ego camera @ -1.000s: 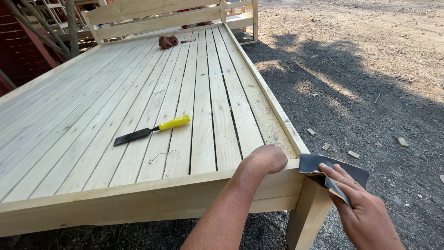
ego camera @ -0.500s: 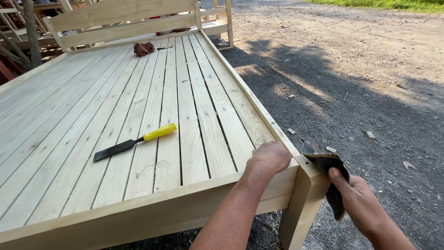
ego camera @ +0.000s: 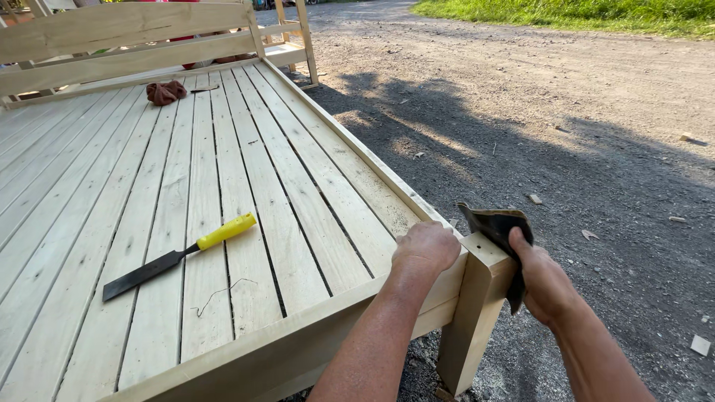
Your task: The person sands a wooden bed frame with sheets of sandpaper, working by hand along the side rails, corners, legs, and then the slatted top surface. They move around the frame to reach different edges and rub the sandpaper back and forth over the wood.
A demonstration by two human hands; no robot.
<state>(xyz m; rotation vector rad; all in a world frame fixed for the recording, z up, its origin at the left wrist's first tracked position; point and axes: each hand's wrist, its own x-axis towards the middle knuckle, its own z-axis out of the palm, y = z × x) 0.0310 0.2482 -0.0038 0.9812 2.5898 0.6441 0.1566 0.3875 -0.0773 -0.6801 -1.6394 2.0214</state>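
My left hand (ego camera: 426, 248) rests as a fist on the near right corner of a pale wooden bed frame (ego camera: 298, 339), pressing on the slats beside the corner post (ego camera: 477, 298). My right hand (ego camera: 542, 283) holds a dark folded sheet of sandpaper (ego camera: 497, 227) against the outer side of that post's top. A chisel with a yellow handle (ego camera: 179, 255) lies flat on the slats, well left of my left hand.
A brown rag (ego camera: 165, 91) lies on the slats near the headboard (ego camera: 126, 30). A thin curl of wire or string (ego camera: 220, 292) sits by the chisel. Gravel ground (ego camera: 566, 149) with wood chips runs along the right; grass (ego camera: 596, 15) at the far edge.
My right hand has brought the sandpaper from below the corner up against the top of the post. My left hand stays on the corner. The view has shifted closer.
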